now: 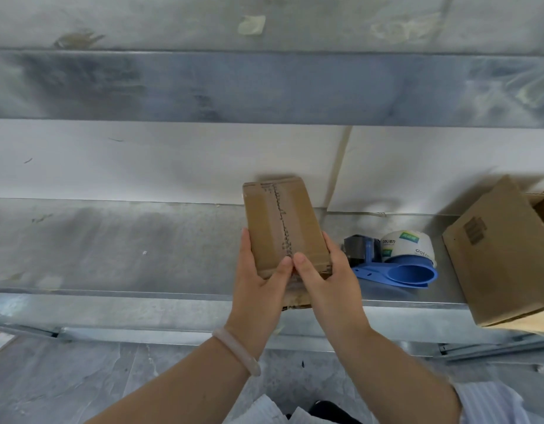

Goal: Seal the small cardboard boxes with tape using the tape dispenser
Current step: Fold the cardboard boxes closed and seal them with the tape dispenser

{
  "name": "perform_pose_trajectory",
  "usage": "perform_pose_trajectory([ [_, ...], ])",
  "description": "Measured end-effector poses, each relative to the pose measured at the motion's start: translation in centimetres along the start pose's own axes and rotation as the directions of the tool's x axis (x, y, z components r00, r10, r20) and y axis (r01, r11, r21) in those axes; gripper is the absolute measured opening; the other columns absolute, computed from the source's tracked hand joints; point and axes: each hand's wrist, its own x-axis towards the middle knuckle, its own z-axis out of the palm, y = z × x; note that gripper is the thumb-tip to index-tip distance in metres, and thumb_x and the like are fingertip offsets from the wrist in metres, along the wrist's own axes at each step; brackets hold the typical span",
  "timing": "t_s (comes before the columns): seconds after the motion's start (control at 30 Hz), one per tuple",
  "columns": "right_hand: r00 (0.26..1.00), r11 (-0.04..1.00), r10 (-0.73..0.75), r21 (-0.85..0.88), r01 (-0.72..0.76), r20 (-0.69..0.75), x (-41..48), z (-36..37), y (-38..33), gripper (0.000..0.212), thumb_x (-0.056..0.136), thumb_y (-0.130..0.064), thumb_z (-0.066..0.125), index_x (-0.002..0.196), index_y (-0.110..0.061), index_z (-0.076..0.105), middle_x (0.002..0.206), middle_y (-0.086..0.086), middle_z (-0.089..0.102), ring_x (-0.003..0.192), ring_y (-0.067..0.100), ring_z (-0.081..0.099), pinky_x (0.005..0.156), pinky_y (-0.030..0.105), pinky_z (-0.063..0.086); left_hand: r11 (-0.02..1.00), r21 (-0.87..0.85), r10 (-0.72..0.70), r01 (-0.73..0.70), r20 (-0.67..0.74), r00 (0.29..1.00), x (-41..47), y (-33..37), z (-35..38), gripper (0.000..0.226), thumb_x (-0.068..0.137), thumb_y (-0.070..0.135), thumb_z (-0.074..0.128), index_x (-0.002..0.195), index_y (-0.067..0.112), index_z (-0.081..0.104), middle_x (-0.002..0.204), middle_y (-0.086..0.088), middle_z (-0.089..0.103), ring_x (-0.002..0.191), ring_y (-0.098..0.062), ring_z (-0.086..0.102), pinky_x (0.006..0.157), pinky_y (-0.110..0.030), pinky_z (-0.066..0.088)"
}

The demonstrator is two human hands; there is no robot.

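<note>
Brown cardboard box (284, 231), glossy tape (273, 215) along its seam, clamped in left hand (258, 280) and right hand (329, 276) grips.

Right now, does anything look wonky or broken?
Yes. The big brown cardboard box on the right sits tilted and seems to overhang the front edge of the grey metal shelf. The small brown cardboard box, held by the left hand and right hand, looks ragged at its near end.

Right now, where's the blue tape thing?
In the head view, the blue tape dispenser lies on the metal shelf, right of the right hand and left of the big cardboard box.
</note>
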Motion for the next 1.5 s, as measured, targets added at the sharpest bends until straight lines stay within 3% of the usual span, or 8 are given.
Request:
perform_pose_trajectory([
  [0.23, 0.996, 0.999, 0.046, 0.016, -0.045, -0.082, -0.1, 0.3, 1.4, 0.044, 0.100, -0.042, 0.035, 0.143, -0.037, 0.042, 0.129, -0.013, 0.060, 0.116, 0.002, 0.055, 0.101, 0.033, 0.049, 0.987, -0.124, -0.109, 0.106, -0.015, 0.994, -0.7, 0.4, -0.4, 0.058, 0.102, 0.025, 0.041, 0.148, 0.048, 0.014, 0.140, 0.020, 0.045, 0.121, 0.002, 0.051, 0.091, -0.019, 0.051],
  [0.43, 0.991, 0.996, 0.083, 0.018, -0.082, -0.106, 0.1, -1.5, 0.5, 0.036, 0.101, -0.035, 0.040, 0.135, -0.035, 0.052, 0.114, -0.022, 0.061, 0.105, -0.004, 0.057, 0.090, 0.020, 0.049, 0.911, -0.359, -0.209, 0.204, 0.025, 0.978, -1.1, 1.9, -2.4, 0.047, 0.102, 0.027, 0.038, 0.148, 0.035, 0.027, 0.135, 0.009, 0.055, 0.115, -0.004, 0.058, 0.098, -0.029, 0.049],
  [0.63, 0.992, 0.995, 0.071, -0.076, -0.063, 0.103, 1.7, -5.6, 0.1, 0.027, 0.101, -0.025, 0.046, 0.117, -0.032, 0.067, 0.111, -0.016, 0.065, 0.093, -0.013, 0.057, 0.072, 0.001, 0.043, 0.993, 0.115, 0.034, -0.013, -0.182, 0.983, 2.0, 4.1, -8.1, 0.063, 0.094, 0.027, 0.059, 0.148, 0.039, 0.028, 0.148, 0.018, 0.037, 0.134, -0.002, 0.037, 0.105, -0.025, 0.032],
  [0.8, 0.989, 0.978, 0.061, -0.208, -0.032, 0.132, 3.3, -4.6, -1.2, 0.022, 0.098, -0.032, 0.050, 0.110, -0.040, 0.066, 0.104, -0.023, 0.065, 0.095, -0.011, 0.058, 0.068, -0.003, 0.038, 0.913, 0.406, -0.083, 0.036, 0.099, 0.992, 3.8, 4.4, -8.8, 0.056, 0.095, 0.028, 0.057, 0.146, 0.034, 0.035, 0.136, 0.016, 0.047, 0.123, -0.003, 0.044, 0.086, -0.006, 0.034],
  [0.93, 0.994, 0.981, 0.046, -0.184, -0.065, -0.102, 3.0, -3.5, -2.1, 0.040, 0.098, -0.034, 0.051, 0.138, -0.028, 0.050, 0.121, -0.013, 0.059, 0.105, -0.001, 0.054, 0.082, 0.001, 0.037, 0.888, 0.457, 0.004, 0.044, -0.103, 0.995, 2.6, 3.8, -8.1, 0.051, 0.098, 0.028, 0.053, 0.146, 0.032, 0.036, 0.124, 0.023, 0.048, 0.109, 0.000, 0.046, 0.075, -0.001, 0.035],
  [1.03, 0.996, 0.971, 0.069, -0.233, -0.056, 0.048, 1.8, -2.2, -1.9, 0.059, 0.098, -0.042, 0.047, 0.151, -0.037, 0.023, 0.151, -0.019, 0.028, 0.138, 0.002, 0.025, 0.115, 0.028, 0.022, 0.846, 0.533, 0.087, -0.011, -0.117, 0.989, 2.1, 3.3, -8.0, 0.058, 0.097, 0.032, 0.053, 0.149, 0.035, 0.027, 0.121, 0.020, 0.046, 0.109, -0.003, 0.047, 0.083, -0.009, 0.037],
  [1.23, 0.977, 0.930, 0.091, -0.367, -0.015, 0.192, 3.1, -1.7, -1.1, 0.068, 0.102, -0.037, 0.039, 0.153, -0.033, -0.005, 0.160, -0.020, -0.008, 0.146, 0.001, -0.003, 0.121, 0.029, 0.001, 0.925, 0.380, -0.033, 0.022, 0.023, 0.999, 3.6, 3.4, -8.0, 0.059, 0.101, 0.023, 0.045, 0.152, 0.034, 0.017, 0.148, 0.015, 0.030, 0.130, -0.002, 0.033, 0.106, -0.019, 0.026],
  [1.5, 0.956, 0.938, 0.187, -0.329, -0.107, 0.225, 4.0, -2.0, -1.2, 0.075, 0.101, -0.039, 0.041, 0.152, -0.035, -0.014, 0.160, -0.014, 0.005, 0.146, 0.010, 0.014, 0.106, 0.015, 0.019, 0.983, 0.124, -0.145, 0.137, 0.061, 0.988, 3.9, 3.5, -8.3, 0.056, 0.101, 0.021, 0.046, 0.149, 0.038, 0.023, 0.130, 0.024, 0.045, 0.102, 0.012, 0.047, 0.076, -0.001, 0.042],
])
